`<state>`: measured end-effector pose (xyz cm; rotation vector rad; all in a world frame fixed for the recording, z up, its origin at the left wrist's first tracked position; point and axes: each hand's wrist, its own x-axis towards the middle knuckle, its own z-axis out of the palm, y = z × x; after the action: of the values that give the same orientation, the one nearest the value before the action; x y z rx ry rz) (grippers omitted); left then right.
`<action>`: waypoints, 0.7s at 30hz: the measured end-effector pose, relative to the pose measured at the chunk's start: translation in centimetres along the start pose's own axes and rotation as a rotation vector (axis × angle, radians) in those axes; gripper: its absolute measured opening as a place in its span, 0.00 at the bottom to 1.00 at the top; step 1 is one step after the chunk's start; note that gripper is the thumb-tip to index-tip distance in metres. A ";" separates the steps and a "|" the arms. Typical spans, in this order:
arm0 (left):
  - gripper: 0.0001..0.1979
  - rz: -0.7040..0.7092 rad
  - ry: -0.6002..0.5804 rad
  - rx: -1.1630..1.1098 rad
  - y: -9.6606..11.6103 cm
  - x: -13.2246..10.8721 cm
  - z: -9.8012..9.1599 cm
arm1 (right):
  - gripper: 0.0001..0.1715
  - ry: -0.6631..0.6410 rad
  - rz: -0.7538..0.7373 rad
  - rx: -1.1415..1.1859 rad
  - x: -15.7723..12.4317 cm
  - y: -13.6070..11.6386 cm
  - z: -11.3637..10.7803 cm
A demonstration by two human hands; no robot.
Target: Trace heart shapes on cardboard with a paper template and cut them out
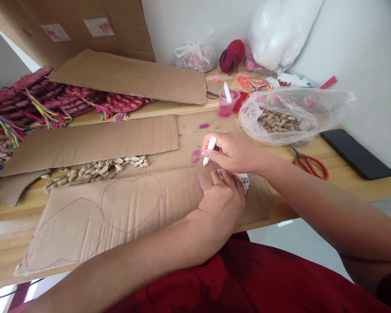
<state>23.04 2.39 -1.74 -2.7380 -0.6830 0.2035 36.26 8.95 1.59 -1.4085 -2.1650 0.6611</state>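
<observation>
My right hand (pixel 230 150) pinches a white marker (pixel 210 150), its tip pointing down at the edge of a small cardboard cutout (pixel 206 177). With bent fingers, my left hand (pixel 223 195) holds that cutout down on a long cardboard strip (pixel 179 195); much of the cutout is hidden beneath the hand. A white printed label (pixel 245 181) shows beside the left fingers. Purple heart outlines (pixel 130 202) run along the strip to the left, and a purple line curves round the cutout's left edge.
Behind lie a purple marker cap (pixel 203 126), a plastic cup of pink liquid (pixel 226 108) holding a white marker, and a bag of peanuts (pixel 276 119). Red-handled scissors (pixel 311 165) and a black phone (pixel 356 152) are right. Peanut shells (pixel 97 170) and cardboard pieces (pixel 94 141) lie left.
</observation>
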 end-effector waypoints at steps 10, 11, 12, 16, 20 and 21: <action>0.26 -0.009 0.134 0.118 0.5 -0.4 0.8 | 0.11 -0.003 0.104 -0.118 -1.9 1.0 -1.7; 0.26 -0.021 0.144 0.126 0.5 -0.5 0.8 | 0.11 -0.005 0.112 -0.128 -2.1 1.0 -1.8; 0.26 -0.027 0.152 0.135 0.5 -0.5 0.8 | 0.11 -0.010 0.120 -0.135 -2.2 1.0 -1.9; 0.23 -0.010 0.211 0.169 0.6 -0.9 1.1 | 0.11 -0.035 0.148 -0.137 -2.3 0.9 -2.0; 0.21 -0.053 0.263 0.165 0.8 -1.1 1.3 | 0.11 -0.064 0.141 -0.128 -2.3 1.1 -2.1; 0.22 -0.062 0.257 0.163 0.8 -1.1 1.3 | 0.11 -0.067 0.133 -0.124 -2.4 1.2 -2.1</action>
<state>22.19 1.55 -3.13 -2.5238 -0.6478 -0.1012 39.30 7.47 2.15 -1.6286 -2.2111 0.6391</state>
